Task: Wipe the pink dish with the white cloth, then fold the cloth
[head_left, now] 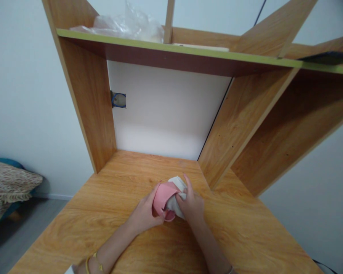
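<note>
My left hand (145, 216) grips a pink, smooth, hollow object (164, 193) by its left side, with the thumb at its lower edge. Its exact kind does not show; a curved pink rim stands out at the bottom. In my right hand (193, 206) a light grey-white cloth (174, 206) is bunched against the right side of the pink object. The right thumb presses on the cloth, while the index finger points up and away. Both things are held just above the wooden desk top (125, 179), and the cloth covers part of the pink object.
A shelf (148, 45) with a green edge runs above the desk, bearing a clear plastic bag (125, 26). Upright wooden panels stand at the left (88, 102) and right (246, 125). An open wall box (119, 100) is in the back wall. A fringed blanket (11, 179) lies at far left.
</note>
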Demonstrator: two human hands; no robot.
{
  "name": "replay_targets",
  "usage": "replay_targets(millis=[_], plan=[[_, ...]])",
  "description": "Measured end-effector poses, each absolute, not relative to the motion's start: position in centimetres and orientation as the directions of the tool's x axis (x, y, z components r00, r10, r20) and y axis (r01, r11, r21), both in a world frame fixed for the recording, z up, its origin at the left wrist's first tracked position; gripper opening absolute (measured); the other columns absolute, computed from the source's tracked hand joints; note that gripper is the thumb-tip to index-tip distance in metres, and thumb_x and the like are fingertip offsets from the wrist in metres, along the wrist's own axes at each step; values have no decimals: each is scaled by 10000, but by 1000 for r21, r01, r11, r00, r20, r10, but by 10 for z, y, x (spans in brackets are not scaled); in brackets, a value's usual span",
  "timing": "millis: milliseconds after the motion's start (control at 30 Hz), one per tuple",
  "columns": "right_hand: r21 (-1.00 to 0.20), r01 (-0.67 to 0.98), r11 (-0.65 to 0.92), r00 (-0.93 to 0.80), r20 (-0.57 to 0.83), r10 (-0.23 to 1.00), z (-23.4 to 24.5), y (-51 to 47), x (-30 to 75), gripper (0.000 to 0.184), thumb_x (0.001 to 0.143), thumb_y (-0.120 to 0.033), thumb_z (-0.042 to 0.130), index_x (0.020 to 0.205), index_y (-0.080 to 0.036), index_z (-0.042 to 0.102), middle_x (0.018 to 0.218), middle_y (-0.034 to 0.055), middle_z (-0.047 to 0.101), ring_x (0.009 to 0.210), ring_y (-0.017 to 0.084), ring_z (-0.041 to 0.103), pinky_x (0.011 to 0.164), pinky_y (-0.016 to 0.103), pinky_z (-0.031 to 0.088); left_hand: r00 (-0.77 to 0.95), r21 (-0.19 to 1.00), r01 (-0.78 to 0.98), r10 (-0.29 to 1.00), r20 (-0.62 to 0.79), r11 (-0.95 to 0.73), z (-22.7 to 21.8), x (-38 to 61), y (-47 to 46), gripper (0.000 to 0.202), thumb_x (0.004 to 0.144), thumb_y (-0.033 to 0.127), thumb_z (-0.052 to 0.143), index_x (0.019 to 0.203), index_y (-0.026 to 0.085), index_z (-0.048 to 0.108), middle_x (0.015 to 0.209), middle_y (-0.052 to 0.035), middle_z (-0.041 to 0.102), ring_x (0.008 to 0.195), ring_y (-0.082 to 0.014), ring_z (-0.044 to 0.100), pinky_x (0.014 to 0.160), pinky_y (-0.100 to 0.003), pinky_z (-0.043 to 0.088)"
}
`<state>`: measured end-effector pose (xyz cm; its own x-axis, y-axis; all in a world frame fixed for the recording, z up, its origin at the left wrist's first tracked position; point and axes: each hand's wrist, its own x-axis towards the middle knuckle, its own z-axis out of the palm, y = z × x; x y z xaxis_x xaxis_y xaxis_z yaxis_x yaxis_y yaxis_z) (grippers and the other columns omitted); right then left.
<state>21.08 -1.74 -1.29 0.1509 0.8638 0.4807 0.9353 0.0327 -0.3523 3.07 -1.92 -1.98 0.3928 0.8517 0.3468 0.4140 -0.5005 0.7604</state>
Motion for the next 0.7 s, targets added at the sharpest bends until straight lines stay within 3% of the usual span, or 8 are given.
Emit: replay_targets(millis=[167, 467, 700], plan=[[-287, 945, 154, 40, 572, 819, -12, -19, 214, 608, 738, -336, 472, 1304, -178, 316, 626, 12, 591, 652, 185, 571, 632, 254, 403, 381, 764, 427, 862, 333, -484, -22, 30, -19, 812, 624, 180, 557, 1348, 172, 189, 1133, -94, 548, 959, -224, 547, 848, -323, 419], [-462, 881, 107, 134, 459, 878, -15, -16, 210, 648, 743, -292, 448, 1335, -180, 210, 555, -40, 511, 558, 171, 549, 508, 242, 362, 342, 821, 382, 891, 300, -423, -18, 33, -18, 776, 614, 164, 560, 1327, 184, 253, 1141, -85, 548, 985, -227, 534, 865, -330, 405], [-595, 802, 43, 220, 362, 906, -18, -12, 209, 634, 730, -292, 489, 1316, -204, 263, 562, -42, 525, 550, 181, 559, 507, 250, 380, 248, 869, 358, 932, 263, -341, -24, 36, -11, 609, 680, 198, 506, 1266, 122, 361, 1165, -105, 537, 1043, -232, 509, 907, -340, 377]])
